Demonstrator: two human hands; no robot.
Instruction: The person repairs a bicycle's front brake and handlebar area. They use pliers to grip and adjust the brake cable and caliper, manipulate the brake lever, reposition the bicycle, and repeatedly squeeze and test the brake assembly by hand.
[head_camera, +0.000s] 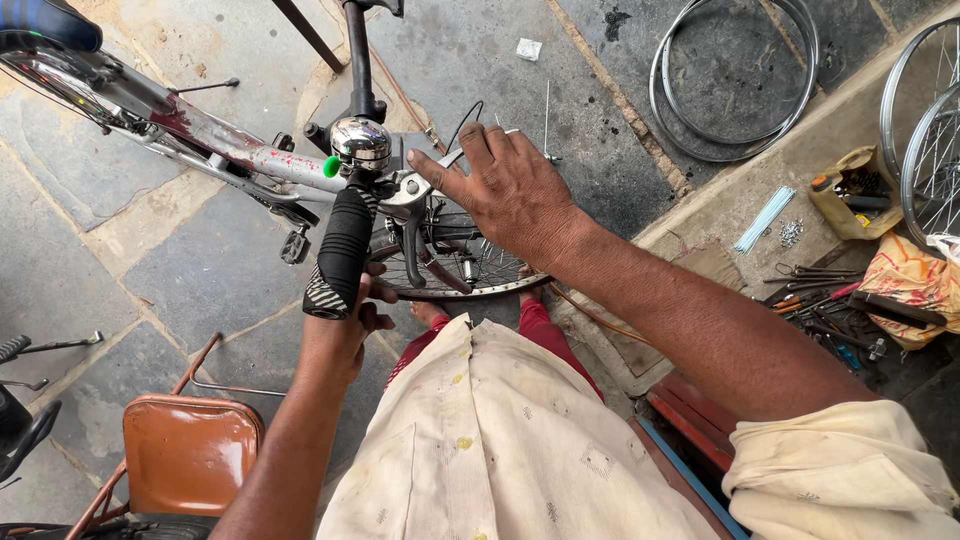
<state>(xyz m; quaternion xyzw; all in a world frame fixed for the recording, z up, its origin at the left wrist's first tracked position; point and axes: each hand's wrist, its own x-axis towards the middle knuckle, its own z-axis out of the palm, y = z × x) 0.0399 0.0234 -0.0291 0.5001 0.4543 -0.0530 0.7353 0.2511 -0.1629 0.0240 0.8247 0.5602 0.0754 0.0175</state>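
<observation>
A bicycle stands in front of me, its handlebar carrying a black rubber grip (343, 250) and a shiny chrome bell (361, 142). My left hand (352, 320) wraps the lower end of the grip from below. My right hand (510, 190) reaches across with fingers spread, its forefinger and thumb touching the head of a pair of pliers (412, 215) by the brake lever. The pliers' red handles hang down over the front wheel (470, 270).
A brown chair seat (188, 450) sits lower left. Loose wheel rims (735, 80) lie on the stone floor at top right, spoked wheels (925, 130) at the right edge. Tools (830, 305), a spoke bundle (765, 218) and a yellow bag (905, 285) clutter the raised ledge.
</observation>
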